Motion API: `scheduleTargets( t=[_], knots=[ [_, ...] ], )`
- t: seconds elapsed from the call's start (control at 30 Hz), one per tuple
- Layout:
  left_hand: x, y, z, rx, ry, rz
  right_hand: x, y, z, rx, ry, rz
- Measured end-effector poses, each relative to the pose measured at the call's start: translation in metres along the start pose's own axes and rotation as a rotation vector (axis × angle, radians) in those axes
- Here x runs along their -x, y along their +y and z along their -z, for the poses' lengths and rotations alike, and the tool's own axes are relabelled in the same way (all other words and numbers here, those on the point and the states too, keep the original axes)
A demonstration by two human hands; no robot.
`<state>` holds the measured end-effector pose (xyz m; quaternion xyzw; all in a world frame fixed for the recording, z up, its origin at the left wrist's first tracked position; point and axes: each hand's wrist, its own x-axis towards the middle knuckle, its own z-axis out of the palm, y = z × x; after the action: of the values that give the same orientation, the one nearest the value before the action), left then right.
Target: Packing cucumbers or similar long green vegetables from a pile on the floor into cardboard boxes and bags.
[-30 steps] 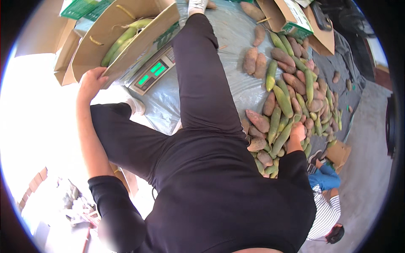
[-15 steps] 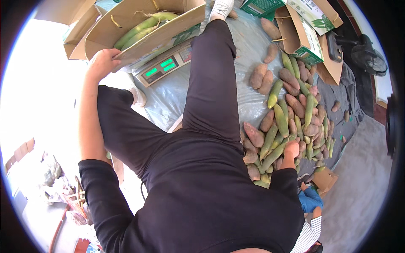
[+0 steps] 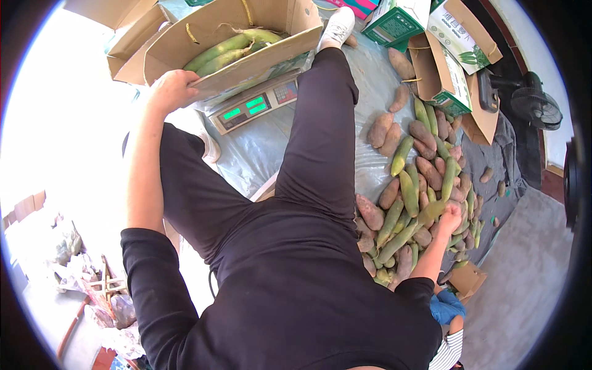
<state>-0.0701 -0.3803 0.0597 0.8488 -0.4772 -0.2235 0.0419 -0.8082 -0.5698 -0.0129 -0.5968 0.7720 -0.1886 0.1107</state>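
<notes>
My left hand (image 3: 172, 91) grips the near left corner of an open cardboard box (image 3: 266, 60) with its thumb and fingers at the rim. Long green radishes (image 3: 220, 52) lie inside that box. It rests on a digital scale (image 3: 258, 106) with lit green displays. At the right, my right hand (image 3: 452, 217) is closed around the end of a green radish (image 3: 431, 212), just over a heap of green radishes (image 3: 409, 192) and reddish-brown tubers (image 3: 430, 172) that look like sweet potatoes. The held radish is slightly blurred.
Open green-and-white cartons (image 3: 439, 68) stand beyond the heap, near a black fan (image 3: 535, 102). Plastic sheeting (image 3: 246, 148) covers the floor. Another person in a striped top (image 3: 449, 350) is at lower right by a small carton (image 3: 468, 280). Plastic bags (image 3: 117, 311) lie at lower left.
My right hand has moved right and a little up, lifting a green radish off the heap. My left hand stays on the box rim. The view has shifted slightly.
</notes>
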Motion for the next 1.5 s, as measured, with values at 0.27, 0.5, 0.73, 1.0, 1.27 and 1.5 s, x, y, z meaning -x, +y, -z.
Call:
scheduleTargets(
  t=[0.27, 0.5, 0.73, 1.0, 1.27, 1.5],
  knots=[
    [0.006, 0.005, 0.004, -0.07, 0.032, -0.026, -0.033, -0.212, -0.005, -0.423, -0.002, 0.485],
    [0.008, 0.004, 0.004, -0.015, 0.037, -0.008, -0.014, -0.445, 0.001, -0.791, -0.241, 0.757],
    [0.002, -0.003, -0.001, -0.031, 0.066, -0.051, 0.017, -0.575, -0.042, -1.075, -0.599, 0.845],
    [0.006, -0.015, -0.002, 0.003, 0.066, -0.023, 0.085, -0.574, -0.107, -0.954, -0.766, 0.9],
    [0.006, -0.012, 0.0, 0.025, 0.107, -0.064, 0.035, -0.428, -0.162, -0.71, -0.803, 0.459],
    [0.004, -0.009, 0.0, 0.032, 0.106, -0.063, 0.057, -0.24, -0.217, -0.499, -0.882, -0.033]
  ],
)
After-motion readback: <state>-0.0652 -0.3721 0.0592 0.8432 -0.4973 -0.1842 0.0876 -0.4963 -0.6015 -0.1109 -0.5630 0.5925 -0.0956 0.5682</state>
